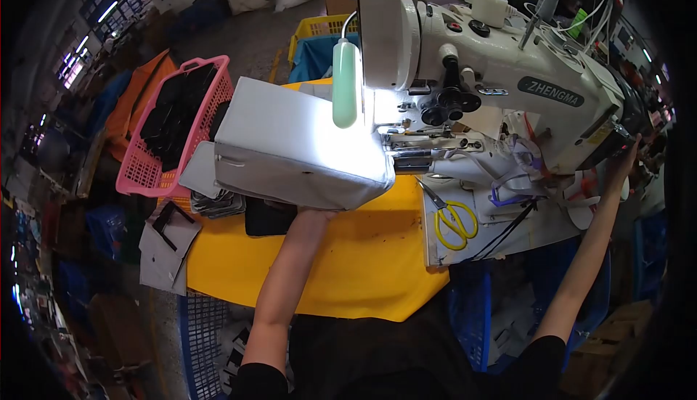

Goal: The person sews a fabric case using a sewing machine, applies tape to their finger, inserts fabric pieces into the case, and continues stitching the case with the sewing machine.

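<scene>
A box-shaped piece of grey fabric [268, 160] sits at the needle end of a white sewing machine [501, 59], under a bright lamp [345, 84]. My left hand [318, 214] reaches beneath the lower edge of this fabric box, and its fingers are hidden there. Stretched out to the far right, my right hand [634, 149] is at the handwheel end of the machine. Its fingers are too dark and small to make out. Yellow-handled thread scissors [456, 222] lie on the machine's table, right of the fabric box.
Yellow sheeting [363, 269] covers the table's front. A pink basket [223, 84] with black pieces stands left, near stacked grey pieces [218, 204] and a flat grey piece with black straps [167, 247]. Blue crates [470, 313] stand below. White and purple straps [523, 160] lie by the machine.
</scene>
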A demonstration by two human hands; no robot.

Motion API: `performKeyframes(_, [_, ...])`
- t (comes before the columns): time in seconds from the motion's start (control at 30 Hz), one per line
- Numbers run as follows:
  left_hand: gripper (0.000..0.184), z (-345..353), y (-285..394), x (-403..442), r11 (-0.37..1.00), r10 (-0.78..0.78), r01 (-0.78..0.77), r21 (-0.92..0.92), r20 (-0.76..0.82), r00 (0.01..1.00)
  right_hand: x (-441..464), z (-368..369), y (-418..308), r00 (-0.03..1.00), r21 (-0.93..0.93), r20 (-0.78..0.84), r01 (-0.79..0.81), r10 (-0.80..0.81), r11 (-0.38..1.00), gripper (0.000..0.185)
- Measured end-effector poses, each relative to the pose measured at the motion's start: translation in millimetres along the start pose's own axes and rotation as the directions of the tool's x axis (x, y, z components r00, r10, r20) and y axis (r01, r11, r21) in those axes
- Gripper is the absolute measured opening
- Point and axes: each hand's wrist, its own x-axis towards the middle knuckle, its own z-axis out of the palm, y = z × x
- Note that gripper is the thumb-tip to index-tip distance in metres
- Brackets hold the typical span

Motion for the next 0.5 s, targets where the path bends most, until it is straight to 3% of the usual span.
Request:
performKeyframes(0.07, [0.058, 11.6, -1.5, -5.2, 0.997, -0.010, 0.004, -0.073, -0.075, 0.997, -1.5, 5.7, -15.9, 0.984, 0.342, -0.007, -0.163, 0.176, 0.925, 0.053])
performKeyframes(0.17, [0.057, 11.6, -0.5, -9.6, 0.989, -0.049, 0.030, -0.146, -0.129, 0.990, 11.0, -1.8, -37.9, 0.947, 0.442, -0.014, -0.283, 0.321, 0.851, 0.051])
performKeyframes(0.33, [0.048, 6.9, -4.1, 5.1, 0.965, -0.099, 0.062, -0.253, -0.133, 0.986, 44.3, -5.2, -117.2, 0.793, 0.661, 0.013, -0.464, 0.609, 0.590, 0.046])
performKeyframes(0.4, [0.047, -4.8, -9.0, 19.3, 0.960, -0.093, 0.055, -0.275, -0.127, 0.988, 50.7, -6.8, -112.7, 0.786, 0.652, -0.009, -0.465, 0.619, 0.599, 0.045])
performKeyframes(0.5, [0.053, -23.2, -17.7, 43.3, 0.999, 0.010, -0.007, -0.034, 0.099, 0.995, 65.9, -15.2, -98.6, 0.768, 0.635, -0.054, -0.467, 0.638, 0.615, 0.043])
